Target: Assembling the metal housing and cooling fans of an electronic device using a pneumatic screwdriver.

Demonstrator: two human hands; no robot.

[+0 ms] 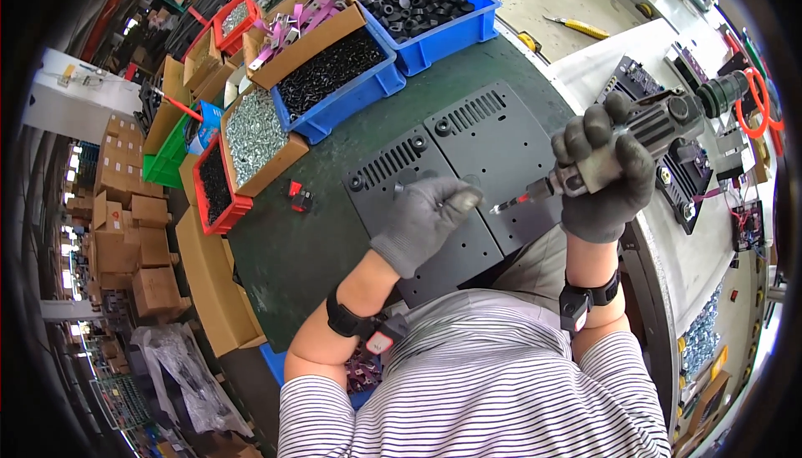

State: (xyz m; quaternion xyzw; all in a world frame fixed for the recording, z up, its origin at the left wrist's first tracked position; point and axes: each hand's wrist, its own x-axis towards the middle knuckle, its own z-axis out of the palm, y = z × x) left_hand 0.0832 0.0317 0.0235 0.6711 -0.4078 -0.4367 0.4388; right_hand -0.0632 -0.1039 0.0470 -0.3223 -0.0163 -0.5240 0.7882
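In a grey glove, my right hand (606, 175) is wrapped round a powered screwdriver (664, 122). Its bit, with a red section, points left toward my other hand. My left hand (424, 222), gloved too, is closed in a pinch above the left of two dark metal plates (444, 251). Whatever small piece sits between its fingertips is too hidden to name. The second dark plate (493, 139) lies right beside the first, under the screwdriver's tip. Both have slots and small holes, and round black feet (444, 126) show near their far edges.
Beyond the plates stand a blue bin (418, 55) of black rubber feet, a blue bin (322, 130) of black screws and a cardboard box (280, 160) of silver screws. A red bin (242, 207) stands left. A yellow cutter knife (585, 28) and circuit boards (631, 79) lie right.
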